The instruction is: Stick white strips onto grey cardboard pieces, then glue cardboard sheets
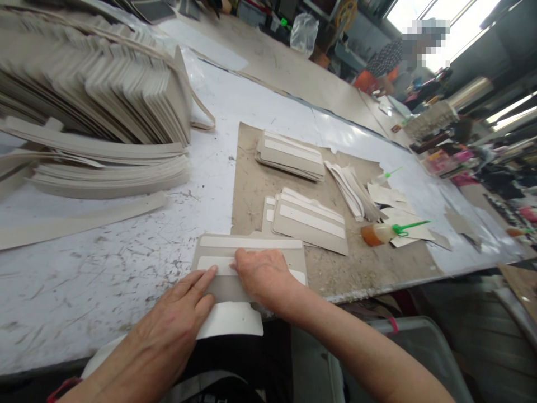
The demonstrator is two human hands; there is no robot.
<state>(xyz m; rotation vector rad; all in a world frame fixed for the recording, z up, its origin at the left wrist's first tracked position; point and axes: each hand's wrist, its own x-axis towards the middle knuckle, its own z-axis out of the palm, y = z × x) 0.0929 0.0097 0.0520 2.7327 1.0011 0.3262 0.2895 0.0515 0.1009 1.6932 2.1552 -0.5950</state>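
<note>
Scuffed white table (213, 196) bears a grey card (226, 289) at its near edge; left hand (178, 308) extends fingers over it, right hand (264, 277) curls, pinch unclear. Uneven pressing could skew the white strip (224, 266).

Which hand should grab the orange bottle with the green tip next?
Probably the right hand: it's nearer the orange bottle. The left hand is farther off and would have to reach past the right.

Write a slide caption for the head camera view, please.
Left hand and right hand touch a white-striped panel beside stacked panels, a bottle of amber liquid nearby.
</note>
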